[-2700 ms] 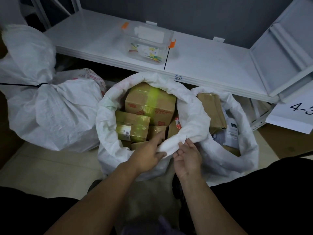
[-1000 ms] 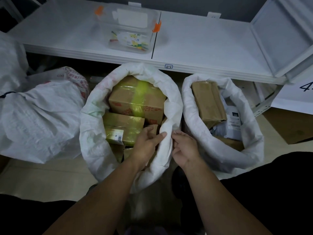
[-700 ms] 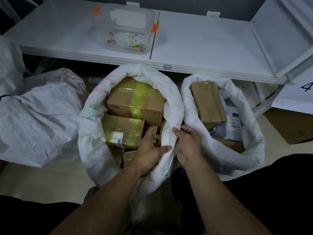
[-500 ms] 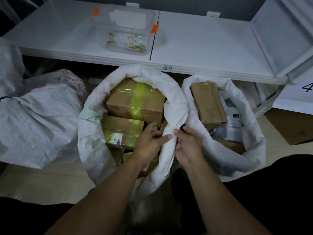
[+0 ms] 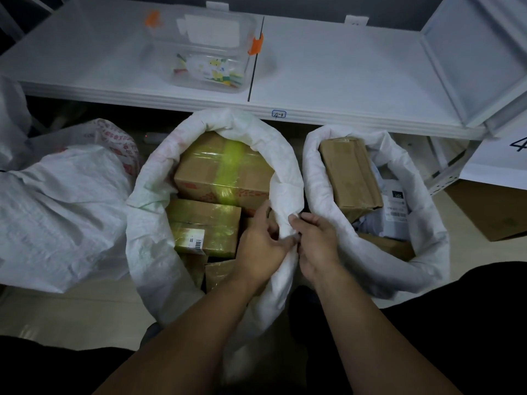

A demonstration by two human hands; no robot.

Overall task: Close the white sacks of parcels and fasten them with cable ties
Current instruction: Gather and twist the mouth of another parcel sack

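Obs., head view. Both forearms reach forward from the bottom edge of frame. Left hand (image 5: pixel 262 246) is inside the mouth of the middle white woven plastic sack (image 5: pixel 148 223), its fingers curled round the rolled rim. Right hand (image 5: pixel 316 243) grips the same stretch of rim from outside, fingers bent over the fabric. The two hands are almost touching, with the rim bunched between them. Neither hand holds a cable tie.

Middle sack stands on the floor directly ahead, mouth wide open, rim rolled down. Inside it, a small brown cardboard box with a barcode label (image 5: pixel 205 226) lies nearest. Behind that is a larger brown cardboard box banded with yellow-green tape (image 5: pixel 225 169).

Just beside it on the right, a second white woven sack (image 5: pixel 422 223), also open, holds a long brown cardboard parcel (image 5: pixel 350 172) and a grey mailer bag (image 5: pixel 395 212). To the left is a bulging white sack (image 5: pixel 57 218) with no open mouth showing; whether it is tied cannot be told.

Beyond, a white metal shelf (image 5: pixel 342 69) carries a clear plastic tub with orange clips (image 5: pixel 208 52).

Progress, as judged: early on this sack — rim is being unrolled or gathered, neck not yet formed, no tie applied. Left to do: close and fasten the middle sack, then the right one
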